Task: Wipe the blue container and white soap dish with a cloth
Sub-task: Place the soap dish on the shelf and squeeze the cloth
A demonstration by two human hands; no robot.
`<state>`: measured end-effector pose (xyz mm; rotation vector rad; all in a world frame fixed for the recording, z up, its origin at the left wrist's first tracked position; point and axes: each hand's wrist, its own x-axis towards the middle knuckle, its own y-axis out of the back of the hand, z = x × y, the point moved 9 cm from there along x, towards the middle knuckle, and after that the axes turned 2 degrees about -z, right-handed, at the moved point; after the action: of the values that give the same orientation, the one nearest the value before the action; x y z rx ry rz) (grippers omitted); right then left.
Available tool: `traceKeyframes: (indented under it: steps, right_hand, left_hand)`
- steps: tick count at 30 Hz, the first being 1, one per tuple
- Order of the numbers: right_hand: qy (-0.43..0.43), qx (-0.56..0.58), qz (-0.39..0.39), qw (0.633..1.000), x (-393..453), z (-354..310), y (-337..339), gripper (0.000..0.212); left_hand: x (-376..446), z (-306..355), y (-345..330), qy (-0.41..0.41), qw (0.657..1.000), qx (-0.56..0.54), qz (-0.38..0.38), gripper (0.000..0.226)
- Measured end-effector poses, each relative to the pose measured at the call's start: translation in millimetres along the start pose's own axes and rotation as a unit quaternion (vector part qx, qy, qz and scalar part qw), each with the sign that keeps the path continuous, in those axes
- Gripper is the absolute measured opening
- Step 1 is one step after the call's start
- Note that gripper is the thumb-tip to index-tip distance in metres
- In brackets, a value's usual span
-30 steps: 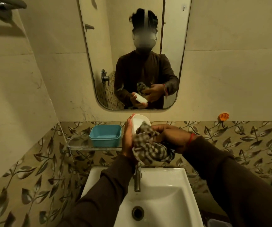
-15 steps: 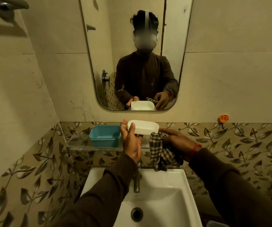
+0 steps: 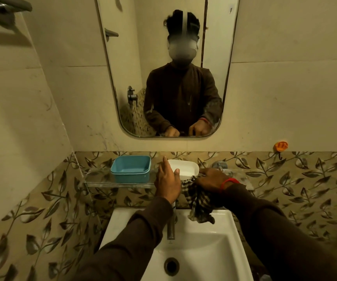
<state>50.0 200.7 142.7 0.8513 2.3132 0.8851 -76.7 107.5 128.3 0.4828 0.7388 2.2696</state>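
Your left hand (image 3: 167, 180) rests at the white soap dish (image 3: 185, 169), thumb on its near rim, fingers loosely spread. Your right hand (image 3: 211, 178) clenches the checked cloth (image 3: 199, 199) at the dish's 4 o'clock. The dish, held up half a second ago, now sits on the glass shelf (image 3: 121, 182), blue container (image 3: 131, 168) at its 9 o'clock.

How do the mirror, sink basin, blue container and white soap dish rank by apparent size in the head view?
1. mirror
2. sink basin, though it sits nearer the camera
3. blue container
4. white soap dish, partly hidden by the left hand, so the last two are close
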Motion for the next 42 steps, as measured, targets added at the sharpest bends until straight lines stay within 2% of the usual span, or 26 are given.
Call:
traceKeyframes:
  steps: [6,10,13,15,18,20,22,23,25,26,28,30,32,35,37,40,42]
  right_hand:
    - [-0.028,-0.15,0.0,0.988,13,-1,-3,0.053]
    - [-0.027,-0.175,0.001,0.984,19,-5,-3,0.055]
    - [-0.012,-0.143,0.012,0.99,10,-7,3,0.049]
    - [0.004,-0.08,0.028,0.996,-4,-2,10,0.039]
    - [0.029,-0.002,0.05,0.998,-29,7,21,0.019]
    - [0.049,-0.004,0.066,0.997,-40,9,24,0.017]
    - [0.062,-0.006,0.064,0.996,-51,10,17,0.02]
    - [0.073,-0.013,0.061,0.995,-54,6,14,0.019]
    - [0.081,-0.026,0.044,0.995,-58,4,-8,0.017]
    - [0.083,-0.015,0.039,0.996,-59,4,-17,0.017]
    - [0.083,0.041,0.004,0.996,-53,1,-47,0.016]
    - [0.062,0.144,-0.064,0.986,-43,-4,-92,0.008]
    - [0.034,0.261,-0.114,0.958,-32,-11,-134,0.01]
    - [-0.01,0.391,-0.127,0.912,-11,-18,-176,0.018]
    - [-0.039,0.43,-0.132,0.892,4,-24,-201,0.022]
    - [-0.051,0.404,-0.116,0.906,28,-33,-231,0.023]
    - [-0.028,0.353,-0.093,0.931,51,-40,-246,0.017]
  left_hand:
    - [4,-10,-6,0.035,0.994,0.098,-0.04,0.072]
    - [11,-10,-5,0.048,0.989,0.139,-0.034,0.071]
    - [11,-12,-6,0.048,0.99,0.13,-0.031,0.069]
    - [5,-8,-3,0.016,0.995,0.099,-0.008,0.067]
    - [-27,0,10,-0.07,0.996,-0.003,0.049,0.057]
    - [-64,6,16,-0.14,0.986,-0.05,0.072,0.051]
    - [-101,2,13,-0.157,0.982,-0.076,0.067,0.053]
    - [-112,-3,10,-0.128,0.986,-0.096,0.048,0.056]
    - [-137,-26,-14,-0.004,0.979,-0.2,-0.046,0.058]
    - [-147,-31,-27,0.055,0.953,-0.279,-0.103,0.059]
    - [-155,-45,-48,0.147,0.875,-0.43,-0.167,0.063]
    - [-144,-73,-48,0.174,0.813,-0.537,-0.141,0.059]
    - [-130,-107,-34,0.202,0.783,-0.582,-0.086,0.059]
    - [-118,-148,-11,0.251,0.777,-0.577,-0.03,0.06]
    - [-111,-173,-1,0.281,0.782,-0.556,-0.015,0.056]
    - [-98,-202,14,0.324,0.814,-0.482,-0.017,0.044]
    - [-86,-222,23,0.349,0.83,-0.434,-0.015,0.039]
